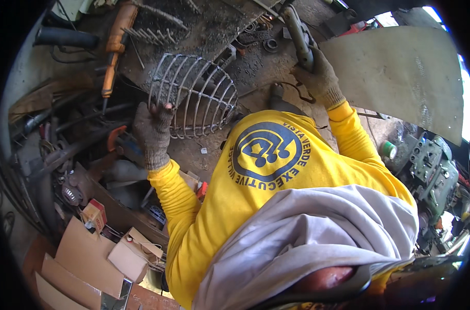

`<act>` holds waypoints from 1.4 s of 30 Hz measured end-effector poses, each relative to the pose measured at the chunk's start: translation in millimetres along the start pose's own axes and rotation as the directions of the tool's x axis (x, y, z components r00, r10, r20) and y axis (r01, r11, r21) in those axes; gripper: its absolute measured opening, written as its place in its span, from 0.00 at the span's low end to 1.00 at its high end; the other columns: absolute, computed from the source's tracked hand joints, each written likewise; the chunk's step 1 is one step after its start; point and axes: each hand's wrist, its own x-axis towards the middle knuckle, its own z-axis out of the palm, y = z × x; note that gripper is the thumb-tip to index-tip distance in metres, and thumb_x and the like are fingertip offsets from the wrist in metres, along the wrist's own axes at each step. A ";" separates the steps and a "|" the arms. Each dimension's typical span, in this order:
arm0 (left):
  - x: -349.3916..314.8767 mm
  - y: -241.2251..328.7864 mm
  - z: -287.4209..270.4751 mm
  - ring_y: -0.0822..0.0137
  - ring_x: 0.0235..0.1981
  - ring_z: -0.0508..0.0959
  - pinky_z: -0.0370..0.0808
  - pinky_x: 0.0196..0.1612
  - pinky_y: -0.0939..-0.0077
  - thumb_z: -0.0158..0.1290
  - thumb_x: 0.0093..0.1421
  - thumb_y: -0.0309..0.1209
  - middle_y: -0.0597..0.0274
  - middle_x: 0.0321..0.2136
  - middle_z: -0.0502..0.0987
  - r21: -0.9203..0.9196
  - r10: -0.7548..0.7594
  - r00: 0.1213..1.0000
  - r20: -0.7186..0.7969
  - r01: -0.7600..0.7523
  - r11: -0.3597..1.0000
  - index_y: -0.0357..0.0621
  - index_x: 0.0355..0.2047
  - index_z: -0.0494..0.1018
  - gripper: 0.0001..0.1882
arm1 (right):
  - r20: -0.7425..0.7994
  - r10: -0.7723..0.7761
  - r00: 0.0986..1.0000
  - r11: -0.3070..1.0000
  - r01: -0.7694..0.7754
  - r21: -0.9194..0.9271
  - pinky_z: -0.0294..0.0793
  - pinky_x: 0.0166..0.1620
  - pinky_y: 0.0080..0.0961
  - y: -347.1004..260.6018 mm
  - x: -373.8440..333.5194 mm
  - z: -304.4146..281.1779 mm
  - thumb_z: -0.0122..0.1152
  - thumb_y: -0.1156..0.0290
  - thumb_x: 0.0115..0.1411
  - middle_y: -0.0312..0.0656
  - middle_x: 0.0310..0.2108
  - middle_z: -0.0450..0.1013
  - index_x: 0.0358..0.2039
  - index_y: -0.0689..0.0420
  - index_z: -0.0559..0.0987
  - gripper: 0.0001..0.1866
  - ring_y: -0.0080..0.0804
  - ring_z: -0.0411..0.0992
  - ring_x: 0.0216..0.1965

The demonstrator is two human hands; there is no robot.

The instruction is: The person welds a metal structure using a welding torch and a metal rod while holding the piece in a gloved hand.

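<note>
My left hand (pixel 153 132), in a brown knit glove with a bare fingertip showing, is closed on the near left edge of a cage of bent metal rods (pixel 204 95). The cage is rounded, with curved ribs crossed by longer rods, and lies tilted in front of me. My right hand (pixel 320 80), gloved too, is up at the right and wrapped round a long grey tool (pixel 297 36). This tool points away from me, apart from the cage; its exact kind is unclear. A dark cable (pixel 298 94) curves below that hand.
A worktable (pixel 214 26) strewn with dark grit stands ahead, with metal rods (pixel 151 35) on it. An orange long-bodied tool (pixel 116 44) lies left of the cage. A large metal sheet (pixel 400 70) is at right, above a greenish machine part (pixel 435 173). Cardboard boxes (pixel 85 253) sit lower left.
</note>
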 end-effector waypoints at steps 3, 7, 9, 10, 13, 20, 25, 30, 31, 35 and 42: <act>23.5 50.8 -20.7 0.70 0.23 0.63 0.64 0.29 0.71 0.61 0.55 0.52 0.63 0.19 0.64 0.130 0.096 0.995 0.003 -0.096 0.987 0.39 0.25 0.66 0.27 | -0.068 -0.023 0.997 0.999 0.025 0.025 0.75 0.37 0.28 13.1 -0.8 -7.6 0.69 0.66 0.51 0.44 0.36 0.74 0.54 0.59 0.68 0.31 0.27 0.75 0.33; 62.0 60.7 -46.9 0.67 0.24 0.65 0.65 0.30 0.69 0.60 0.56 0.48 0.59 0.20 0.68 0.244 0.058 0.998 0.036 -0.065 0.968 0.37 0.28 0.69 0.24 | -0.059 -0.070 0.996 0.996 0.067 -0.053 0.74 0.40 0.29 9.8 2.5 -10.9 0.68 0.63 0.52 0.43 0.36 0.74 0.52 0.60 0.70 0.29 0.31 0.74 0.35; 67.2 60.8 -67.1 0.67 0.24 0.65 0.65 0.30 0.69 0.60 0.56 0.47 0.59 0.21 0.68 0.272 0.014 0.999 0.048 -0.026 0.962 0.36 0.28 0.69 0.23 | -0.039 -0.081 0.996 0.997 0.080 -0.015 0.73 0.40 0.29 -3.9 3.1 -14.5 0.68 0.62 0.52 0.44 0.36 0.75 0.51 0.60 0.71 0.28 0.34 0.74 0.35; 68.0 63.8 -74.2 0.67 0.24 0.66 0.65 0.30 0.68 0.59 0.57 0.47 0.58 0.22 0.69 0.288 -0.040 0.997 0.059 0.021 0.957 0.36 0.29 0.70 0.22 | -0.014 -0.091 0.996 0.996 0.091 0.009 0.73 0.41 0.30 -9.6 2.5 -18.0 0.68 0.60 0.52 0.46 0.36 0.75 0.50 0.60 0.72 0.28 0.37 0.74 0.35; 66.6 87.4 -104.7 0.67 0.27 0.69 0.67 0.34 0.68 0.57 0.59 0.46 0.56 0.25 0.72 0.374 0.026 0.997 0.068 -0.050 0.926 0.35 0.33 0.72 0.22 | -0.020 -0.131 0.991 0.989 0.129 -0.069 0.72 0.43 0.33 -20.5 -1.9 -23.3 0.67 0.58 0.53 0.50 0.39 0.74 0.48 0.60 0.74 0.26 0.43 0.74 0.38; 100.4 126.7 -146.3 0.59 0.30 0.73 0.69 0.39 0.68 0.56 0.58 0.43 0.53 0.28 0.76 0.645 -0.054 0.997 0.060 0.003 0.764 0.35 0.38 0.73 0.20 | -0.166 -0.373 0.913 0.817 0.238 -0.525 0.70 0.48 0.40 -5.6 -9.7 -12.5 0.67 0.58 0.52 0.53 0.47 0.71 0.47 0.60 0.75 0.26 0.53 0.71 0.44; 145.8 98.1 -151.5 0.60 0.32 0.74 0.70 0.40 0.68 0.57 0.56 0.41 0.51 0.30 0.77 0.621 -0.024 0.984 0.178 -0.093 0.778 0.36 0.40 0.74 0.20 | -0.216 -0.347 0.913 0.928 0.301 -0.219 0.64 0.57 0.38 9.2 2.5 -18.0 0.67 0.53 0.50 0.54 0.55 0.67 0.46 0.58 0.78 0.27 0.48 0.66 0.56; 168.4 61.9 -162.9 0.64 0.35 0.75 0.70 0.43 0.70 0.58 0.55 0.42 0.50 0.35 0.79 0.574 -0.088 0.974 0.211 -0.051 0.817 0.38 0.45 0.73 0.23 | -0.207 -0.288 0.935 0.872 0.345 0.348 0.64 0.56 0.30 29.4 5.0 -12.2 0.63 0.53 0.55 0.50 0.53 0.69 0.47 0.60 0.76 0.26 0.40 0.68 0.52; 167.2 64.3 -158.1 0.58 0.38 0.77 0.71 0.45 0.67 0.58 0.55 0.43 0.46 0.38 0.79 0.549 -0.033 0.975 0.221 -0.096 0.831 0.39 0.47 0.73 0.25 | -0.175 -0.169 0.970 0.823 0.237 0.516 0.66 0.54 0.28 31.8 1.8 -10.7 0.61 0.54 0.57 0.49 0.51 0.70 0.48 0.61 0.75 0.26 0.36 0.69 0.51; 161.7 75.4 -139.7 0.45 0.47 0.76 0.71 0.49 0.59 0.58 0.54 0.47 0.43 0.44 0.77 0.735 0.205 0.953 0.223 -0.303 0.606 0.43 0.51 0.73 0.29 | -0.030 -0.004 1.000 0.463 0.029 0.886 0.69 0.51 0.26 50.8 4.0 -8.4 0.55 0.57 0.63 0.45 0.48 0.72 0.51 0.62 0.72 0.23 0.31 0.71 0.47; 151.0 96.0 -124.4 0.47 0.46 0.76 0.72 0.47 0.58 0.57 0.56 0.46 0.46 0.43 0.78 0.808 0.258 0.963 0.081 -0.215 0.549 0.43 0.48 0.74 0.25 | -0.026 0.089 0.996 0.133 0.014 0.991 0.71 0.53 0.31 54.5 -9.5 -25.7 0.53 0.58 0.65 0.43 0.48 0.73 0.56 0.61 0.69 0.24 0.34 0.72 0.48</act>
